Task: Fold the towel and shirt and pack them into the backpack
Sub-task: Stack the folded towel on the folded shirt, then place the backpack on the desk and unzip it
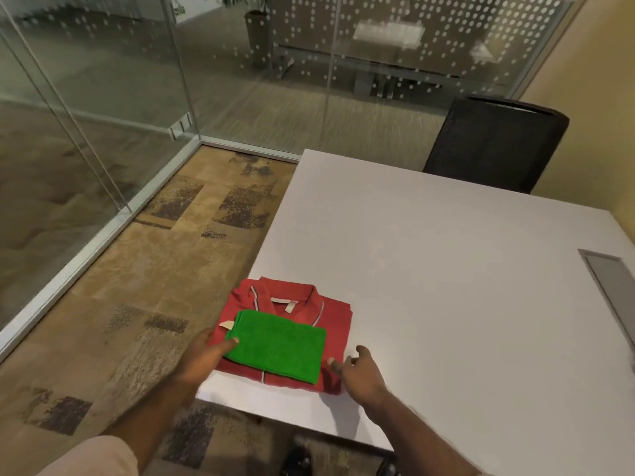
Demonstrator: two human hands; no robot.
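Glass-walled office w/ patterned carpet (144,255); white table (429,269) fills the right half, black chair (494,146) at its far edge, grey inset panel (608,286) near the right border. From my remote seat I read the scene as follows. Red shirt (330,324), folded, collar facing away, lies flat at the table's near-left corner. Green towel (278,348), folded to a rectangle, lies on top of the shirt, approx. centred, a small white tag sticking out at its left edge. Left hand (206,355) is at the left side of the stack: thumb on the towel's left edge, fingers going under the shirt's edge, so I take it as gripping the stack, though the fingers below are hidden. Right hand (357,372) is at the shirt's near-right corner, fingers loosely curled, fingertips touching the red fabric; whether it pinches the cloth I can't tell. No backpack in this view.
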